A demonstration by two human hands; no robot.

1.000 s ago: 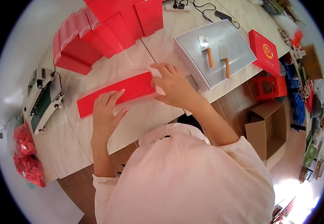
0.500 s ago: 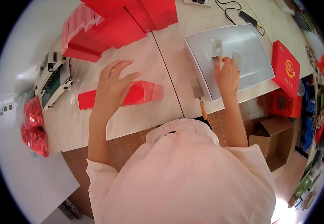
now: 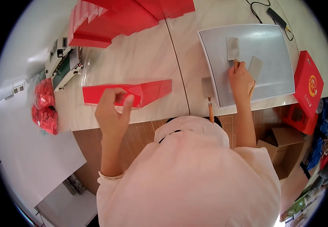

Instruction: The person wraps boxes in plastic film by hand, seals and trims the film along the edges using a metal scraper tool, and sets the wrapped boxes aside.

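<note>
My right hand [image 3: 242, 81] is closed on the handle of a scraper [image 3: 232, 49], whose flat metal blade lies on a grey plate with white sides [image 3: 273, 45]. A second scraper [image 3: 255, 68] rests beside it on the plate, its handle partly under my hand. Across the near left edge of the plate lies a third scraper [image 3: 208, 87] with a wooden handle. My left hand [image 3: 113, 111] is open, with fingers curled and thumb apart, in front of a long red box [image 3: 154, 92] in clear film. It hides part of the box; contact cannot be made out.
Stacked red boxes [image 3: 130, 22] stand at the back left. A small machine [image 3: 64, 62] and bags of red packets [image 3: 44, 106] are on the left. Right of the plate is a red printed box [image 3: 308, 81]; a cardboard carton [image 3: 285, 151] sits below. A black cable [image 3: 255, 11] runs behind.
My left hand has come down and nearer from above the red box, its fingers curling. My right hand stays at the scraper handle, its grip tighter. The whole view has shifted slightly.
</note>
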